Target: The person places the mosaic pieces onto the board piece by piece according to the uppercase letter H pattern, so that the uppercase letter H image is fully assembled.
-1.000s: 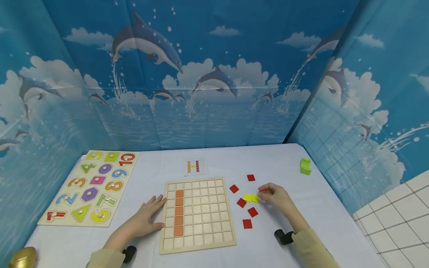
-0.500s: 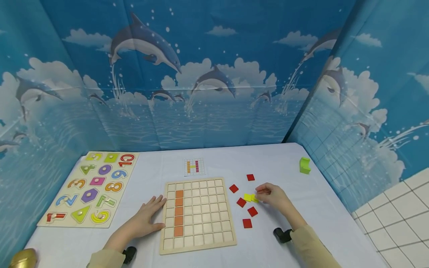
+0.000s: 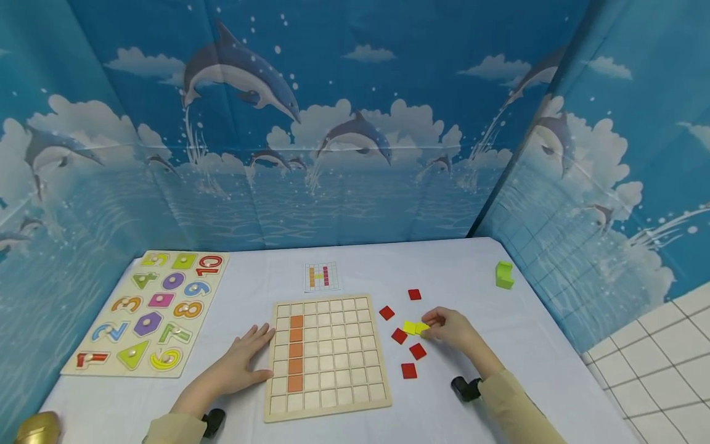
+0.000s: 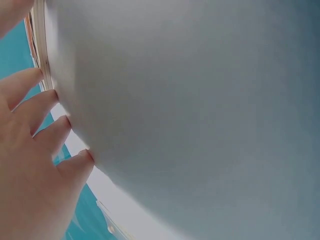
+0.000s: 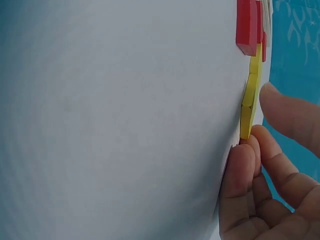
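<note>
In the head view a wooden grid board lies flat, with several orange square tiles in one column. My left hand rests at the board's left edge, fingers spread; its fingertips touch the edge in the left wrist view. Two yellow tiles lie side by side, right of the board. My right hand is at the right-hand yellow tile. In the right wrist view its loosely bent fingers touch that tile's end, while the thumb stands slightly apart above it.
Several red tiles lie around the yellow ones. Behind the board is a small pattern card. A number puzzle board lies at left, a green block at far right, and a gold object at the lower left corner.
My right hand has shifted slightly left and lower over the right-hand yellow tile, and more of that tile shows. The left hand and the board have stayed in place.
</note>
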The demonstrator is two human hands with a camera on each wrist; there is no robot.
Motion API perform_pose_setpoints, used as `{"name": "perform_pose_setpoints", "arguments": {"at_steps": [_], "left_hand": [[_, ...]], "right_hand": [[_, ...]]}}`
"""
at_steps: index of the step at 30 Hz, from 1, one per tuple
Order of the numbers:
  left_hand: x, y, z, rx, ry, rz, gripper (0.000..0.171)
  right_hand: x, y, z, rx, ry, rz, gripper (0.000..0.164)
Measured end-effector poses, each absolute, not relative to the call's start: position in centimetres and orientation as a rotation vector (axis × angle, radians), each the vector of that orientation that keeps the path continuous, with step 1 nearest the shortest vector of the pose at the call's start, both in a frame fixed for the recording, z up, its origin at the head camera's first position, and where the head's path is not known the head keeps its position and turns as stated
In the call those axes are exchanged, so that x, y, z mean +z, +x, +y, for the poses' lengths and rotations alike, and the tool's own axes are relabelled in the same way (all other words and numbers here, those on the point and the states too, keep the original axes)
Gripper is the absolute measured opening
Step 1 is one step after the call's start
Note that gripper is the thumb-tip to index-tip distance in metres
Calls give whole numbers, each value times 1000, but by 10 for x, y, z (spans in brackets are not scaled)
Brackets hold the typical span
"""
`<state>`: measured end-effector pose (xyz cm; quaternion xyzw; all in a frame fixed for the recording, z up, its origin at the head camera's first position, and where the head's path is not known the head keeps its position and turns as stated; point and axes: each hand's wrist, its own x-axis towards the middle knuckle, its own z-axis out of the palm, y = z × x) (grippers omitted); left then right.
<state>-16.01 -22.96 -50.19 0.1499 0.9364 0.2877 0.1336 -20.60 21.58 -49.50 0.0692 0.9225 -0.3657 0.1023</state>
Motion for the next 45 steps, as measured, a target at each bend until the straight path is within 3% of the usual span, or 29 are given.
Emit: {"name": "perform_pose_setpoints", "arguments": {"at_steps": [32,45], "left_hand": [[-500,-160,-229,833,414,2714,88],[-499,-159,-227,828,406,2717,88]], "right_hand": [[-489,-207,215,-1101,251,2664,18],[-477,-205,162,-1408,191,2505,22]]}}
